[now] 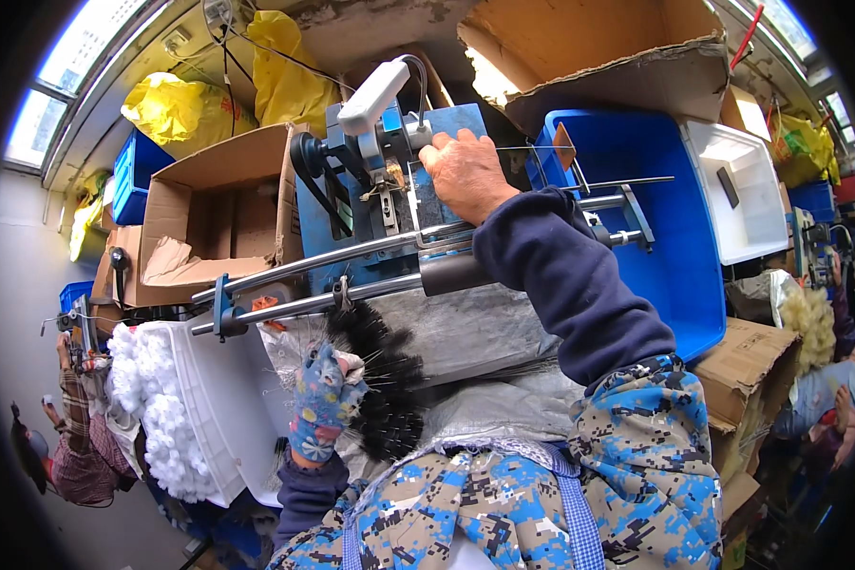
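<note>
Risk here, I'd say: the right hand (464, 173) is resting bare, fingers curled, on the blue machine (389, 180), right by its belt and clamp parts, so a slip could be pinching skin. The left hand (321, 404), in a patterned glove, is closing around the stem end of a black bristle brush (380, 380), holding it near the lap, just below the two steel rails (351, 275). Loose bristles could be snagging there too. White fluffy pieces are filling a tray (209, 399) on the left.
</note>
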`<act>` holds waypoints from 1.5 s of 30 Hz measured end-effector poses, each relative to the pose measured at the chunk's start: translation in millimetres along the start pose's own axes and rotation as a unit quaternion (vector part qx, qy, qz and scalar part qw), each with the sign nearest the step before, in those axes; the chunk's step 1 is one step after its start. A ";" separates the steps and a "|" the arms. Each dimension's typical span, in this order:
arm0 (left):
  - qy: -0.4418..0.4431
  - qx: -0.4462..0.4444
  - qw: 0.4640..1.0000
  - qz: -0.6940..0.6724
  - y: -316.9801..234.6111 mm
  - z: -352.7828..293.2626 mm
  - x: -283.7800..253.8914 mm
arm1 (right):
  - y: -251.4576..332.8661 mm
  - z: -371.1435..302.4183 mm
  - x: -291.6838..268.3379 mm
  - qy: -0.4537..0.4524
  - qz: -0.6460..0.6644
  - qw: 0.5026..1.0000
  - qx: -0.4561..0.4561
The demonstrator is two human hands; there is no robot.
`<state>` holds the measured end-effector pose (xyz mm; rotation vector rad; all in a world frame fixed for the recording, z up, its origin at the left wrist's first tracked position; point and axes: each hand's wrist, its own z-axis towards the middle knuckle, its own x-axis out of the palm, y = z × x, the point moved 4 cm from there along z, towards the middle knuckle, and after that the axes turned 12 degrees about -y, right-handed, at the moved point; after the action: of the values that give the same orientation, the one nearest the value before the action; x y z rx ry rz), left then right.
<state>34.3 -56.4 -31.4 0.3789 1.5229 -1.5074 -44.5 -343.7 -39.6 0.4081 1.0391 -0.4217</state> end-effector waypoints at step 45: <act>-0.011 0.036 0.999 -0.028 0.5 -0.2 5.7 | -8.6 5.2 17.6 0.037 0.076 0.995 0.059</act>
<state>31.6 -58.2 -36.2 0.3622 1.4751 -1.6084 -37.3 -356.1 -53.9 0.6092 1.0504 -0.3338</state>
